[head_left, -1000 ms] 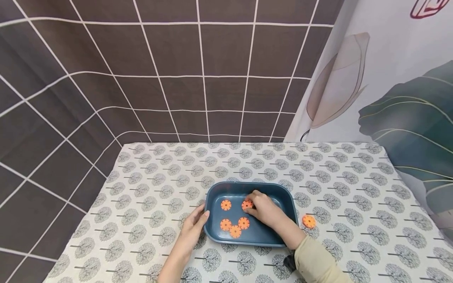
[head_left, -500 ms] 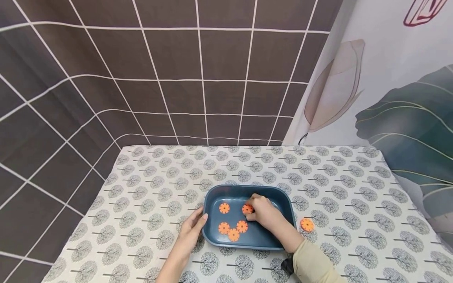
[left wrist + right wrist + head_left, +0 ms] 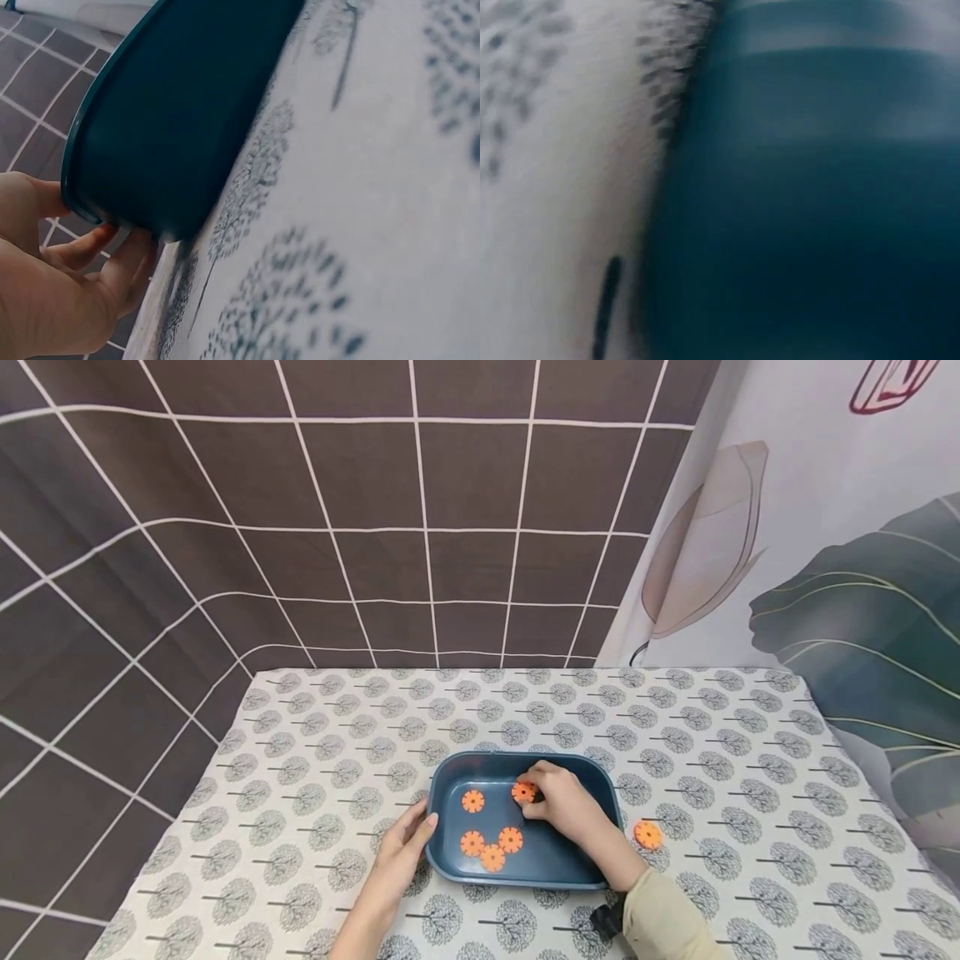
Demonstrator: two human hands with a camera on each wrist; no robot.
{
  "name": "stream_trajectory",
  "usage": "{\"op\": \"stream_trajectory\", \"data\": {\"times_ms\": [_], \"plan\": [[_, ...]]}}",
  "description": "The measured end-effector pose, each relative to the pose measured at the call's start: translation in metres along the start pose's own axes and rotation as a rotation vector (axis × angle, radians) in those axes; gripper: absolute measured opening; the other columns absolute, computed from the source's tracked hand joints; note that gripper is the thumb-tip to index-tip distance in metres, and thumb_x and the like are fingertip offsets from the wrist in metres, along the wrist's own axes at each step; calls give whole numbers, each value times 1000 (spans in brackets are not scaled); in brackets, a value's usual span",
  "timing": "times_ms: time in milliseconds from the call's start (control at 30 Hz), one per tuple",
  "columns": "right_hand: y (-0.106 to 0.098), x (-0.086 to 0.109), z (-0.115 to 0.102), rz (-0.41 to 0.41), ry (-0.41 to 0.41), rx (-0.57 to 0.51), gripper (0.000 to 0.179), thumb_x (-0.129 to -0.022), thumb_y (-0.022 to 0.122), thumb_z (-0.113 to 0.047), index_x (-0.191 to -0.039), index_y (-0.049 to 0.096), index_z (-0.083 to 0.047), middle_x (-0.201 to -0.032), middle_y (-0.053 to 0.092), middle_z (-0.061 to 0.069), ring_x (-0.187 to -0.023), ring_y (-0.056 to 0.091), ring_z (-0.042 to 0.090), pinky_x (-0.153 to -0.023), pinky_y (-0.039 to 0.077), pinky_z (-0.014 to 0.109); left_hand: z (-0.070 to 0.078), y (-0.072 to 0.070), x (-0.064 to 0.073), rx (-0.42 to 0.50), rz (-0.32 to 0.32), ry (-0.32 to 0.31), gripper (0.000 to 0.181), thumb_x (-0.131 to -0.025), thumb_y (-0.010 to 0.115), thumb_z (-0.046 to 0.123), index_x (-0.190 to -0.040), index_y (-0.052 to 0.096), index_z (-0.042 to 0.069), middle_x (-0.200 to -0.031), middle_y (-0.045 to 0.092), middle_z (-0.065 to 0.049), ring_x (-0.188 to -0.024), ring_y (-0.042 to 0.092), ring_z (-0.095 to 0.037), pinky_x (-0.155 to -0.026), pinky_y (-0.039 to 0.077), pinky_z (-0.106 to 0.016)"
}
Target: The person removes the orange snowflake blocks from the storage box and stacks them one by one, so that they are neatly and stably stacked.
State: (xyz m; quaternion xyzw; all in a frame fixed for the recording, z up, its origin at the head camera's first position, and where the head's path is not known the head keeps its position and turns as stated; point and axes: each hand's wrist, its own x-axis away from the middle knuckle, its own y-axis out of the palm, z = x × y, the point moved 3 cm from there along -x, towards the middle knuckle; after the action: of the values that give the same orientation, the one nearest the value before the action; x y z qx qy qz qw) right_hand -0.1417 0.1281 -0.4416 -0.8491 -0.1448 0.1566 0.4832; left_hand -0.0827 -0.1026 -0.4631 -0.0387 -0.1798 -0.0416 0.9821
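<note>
A blue rectangular tray point(image 3: 450, 870) with rounded corners sits on the table. Its left end is gripped by my left hand point(image 3: 399, 852), thumb at the rim and fingers against the outer wall, as the left wrist view also shows. Inside the tray, my right hand point(image 3: 564, 802) pinches an orange notched disc point(image 3: 522, 792) between thumb and fingers. One similar disc point(image 3: 472, 801) lies to its left on the tray floor. Nearer me, a cluster of 3 more discs point(image 3: 492, 857) lies close together. The right wrist view has only the tray's outer wall point(image 3: 802, 210) and cloth, the hand hidden.
Another orange disc point(image 3: 648, 835) lies on the tree-patterned tablecloth point(image 3: 315, 793), right of the tray. Behind the table hangs a dark curtain point(image 3: 360, 477) with white grid lines. A pale leaf-print curtain point(image 3: 810, 510) hangs at the right.
My right hand, with the pinched disc, has shifted slightly up and toward the tray's far wall. My left hand keeps its hold on the tray. The head view has tilted slightly.
</note>
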Motion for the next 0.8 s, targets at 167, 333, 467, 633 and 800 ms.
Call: {"op": "stream_trajectory", "data": {"times_ms": [167, 333, 467, 633, 800], "plan": [[-4, 2, -1, -28, -13, -37, 29, -76, 76, -10, -102, 70, -2, -93, 61, 3, -73, 53, 12, -59, 48, 24, 1, 1, 1, -39, 27, 1, 61, -95, 51, 37, -144, 32, 5, -148, 30, -20, -135, 31, -36, -110, 28, -49], [-10, 5, -3, -33, -20, -48, 29, -77, 75, -13, -104, 69, -4, -96, 61, 2, -76, 54, 13, -62, 49, 25, -1, 1, 1, -24, 23, 17, 61, -95, 51, 36, -143, 33, 4, -147, 33, -21, -134, 34, -35, -110, 29, -48], [-16, 9, -2, -27, -5, -54, 29, -80, 73, -15, -106, 68, -4, -98, 60, 1, -76, 53, 12, -62, 48, 25, -1, 2, 0, -20, 9, 23, 61, -96, 50, 36, -144, 32, 3, -146, 34, -22, -133, 35, -35, -109, 31, -48], [-25, 14, -3, 42, -34, -38, 31, -80, 74, -16, -107, 68, -5, -98, 60, 0, -77, 56, 12, -64, 50, 26, 0, 1, 1, -25, 16, 16, 60, -96, 50, 36, -144, 32, 5, -146, 34, -21, -133, 36, -36, -109, 31, -49], [-34, 20, -6, 118, -80, -23, 32, -77, 75, -16, -106, 69, -5, -97, 62, 0, -78, 58, 14, -67, 52, 27, 2, 1, 1, -24, 13, 9, 58, -96, 50, 35, -144, 33, 6, -148, 32, -20, -135, 32, -35, -110, 29, -49]]}}
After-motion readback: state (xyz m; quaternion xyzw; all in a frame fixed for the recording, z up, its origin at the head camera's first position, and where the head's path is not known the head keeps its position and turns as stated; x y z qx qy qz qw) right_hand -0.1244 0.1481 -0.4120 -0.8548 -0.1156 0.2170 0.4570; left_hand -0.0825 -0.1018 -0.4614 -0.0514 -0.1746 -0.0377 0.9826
